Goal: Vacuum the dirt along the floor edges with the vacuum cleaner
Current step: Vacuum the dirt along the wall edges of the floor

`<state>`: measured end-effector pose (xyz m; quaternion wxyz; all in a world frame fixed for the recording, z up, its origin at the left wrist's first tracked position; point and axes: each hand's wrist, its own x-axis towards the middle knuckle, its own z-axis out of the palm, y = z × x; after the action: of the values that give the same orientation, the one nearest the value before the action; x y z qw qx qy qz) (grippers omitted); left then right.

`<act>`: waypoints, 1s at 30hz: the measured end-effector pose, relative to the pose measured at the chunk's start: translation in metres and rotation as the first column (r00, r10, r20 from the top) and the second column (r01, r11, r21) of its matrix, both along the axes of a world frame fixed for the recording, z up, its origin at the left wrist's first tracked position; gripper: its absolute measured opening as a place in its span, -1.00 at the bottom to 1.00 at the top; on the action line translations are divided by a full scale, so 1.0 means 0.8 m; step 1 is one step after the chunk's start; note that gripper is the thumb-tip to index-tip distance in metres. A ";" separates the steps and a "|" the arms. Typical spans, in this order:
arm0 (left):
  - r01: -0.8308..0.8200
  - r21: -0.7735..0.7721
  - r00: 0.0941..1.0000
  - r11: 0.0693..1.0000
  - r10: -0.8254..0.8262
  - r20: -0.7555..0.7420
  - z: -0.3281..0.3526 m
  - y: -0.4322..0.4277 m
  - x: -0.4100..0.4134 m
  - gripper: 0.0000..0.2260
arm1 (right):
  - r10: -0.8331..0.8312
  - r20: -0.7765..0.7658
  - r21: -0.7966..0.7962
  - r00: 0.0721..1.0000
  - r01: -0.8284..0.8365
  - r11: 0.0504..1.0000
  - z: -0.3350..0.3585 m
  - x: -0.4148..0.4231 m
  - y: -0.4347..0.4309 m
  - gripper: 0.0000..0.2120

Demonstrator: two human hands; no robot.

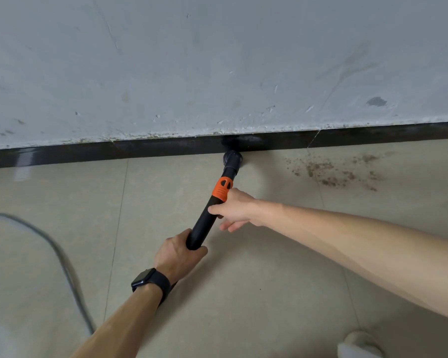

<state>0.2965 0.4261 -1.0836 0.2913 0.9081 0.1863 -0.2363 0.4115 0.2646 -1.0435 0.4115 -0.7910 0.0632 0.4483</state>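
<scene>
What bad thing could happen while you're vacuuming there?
The nozzle sits at the baseboard, but the dirt lies off to its right, so it might get missed. The cord loops across the floor on the left; a step back could snag it or trip you.

No readable text, label, brand, number or sign anywhere in view.

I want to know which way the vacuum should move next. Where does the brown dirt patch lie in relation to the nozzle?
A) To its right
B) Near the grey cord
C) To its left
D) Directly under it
A: the dirt patch is scattered on the floor tiles to the right of the nozzle, which sits against the dark baseboard.
</scene>
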 end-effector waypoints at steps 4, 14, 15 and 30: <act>0.043 0.005 0.999 0.999 -0.043 0.028 0.014 -0.019 -0.018 -0.85 | -0.134 0.097 0.040 0.986 0.131 0.991 -0.015 -0.024 -0.036 -0.48; 0.400 -0.078 0.914 0.913 -0.391 0.111 0.027 -0.129 -0.040 -0.80 | -0.845 -0.005 0.412 0.535 0.771 0.486 -0.025 -0.099 -0.145 -0.53; 0.432 -0.101 0.899 0.896 -0.419 0.126 0.026 -0.146 -0.038 -0.78 | -0.868 0.039 0.407 0.495 0.785 0.466 -0.025 -0.102 -0.161 -0.55; 0.772 -0.036 0.634 0.635 -0.763 0.124 0.007 -0.344 -0.013 -0.77 | -0.996 0.047 0.316 -0.081 0.947 -0.062 -0.055 -0.138 -0.348 -0.77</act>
<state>0.2858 0.1510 -1.0781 0.2103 0.8980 -0.2419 -0.3012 0.3015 -0.0139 -1.0875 0.6813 -0.5077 0.5184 -0.0960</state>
